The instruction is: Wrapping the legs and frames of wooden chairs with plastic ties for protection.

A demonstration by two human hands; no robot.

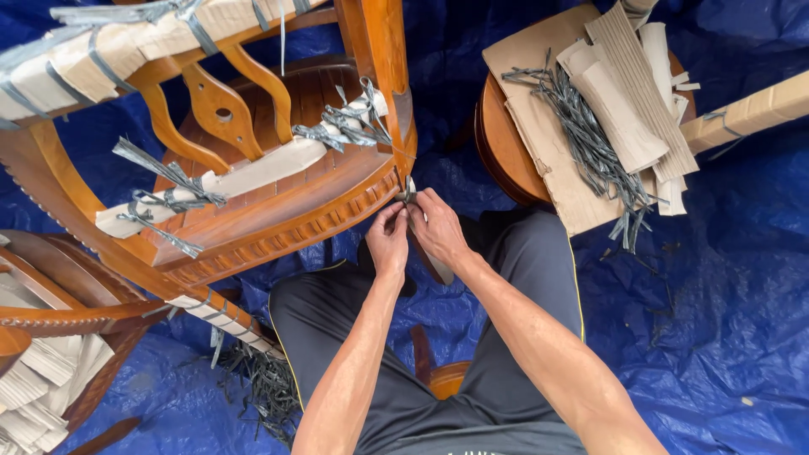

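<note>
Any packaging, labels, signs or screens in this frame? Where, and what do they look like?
No labels, signs or screens.
Cardboard sheets: tan, flat and rolled, on the round stool, upper right.
Strap pile: grey strips on that cardboard.
Chair wrapping: pale cardboard strips tied with grey straps, left.

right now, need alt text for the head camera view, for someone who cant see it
Seen from above, a seated person's left hand and right hand pinch a grey strap at the rim of an upturned wooden chair padded with cardboard strips. A blue tarp covers the floor; cardboard sheets and loose straps rest on a second chair to the right.
</note>
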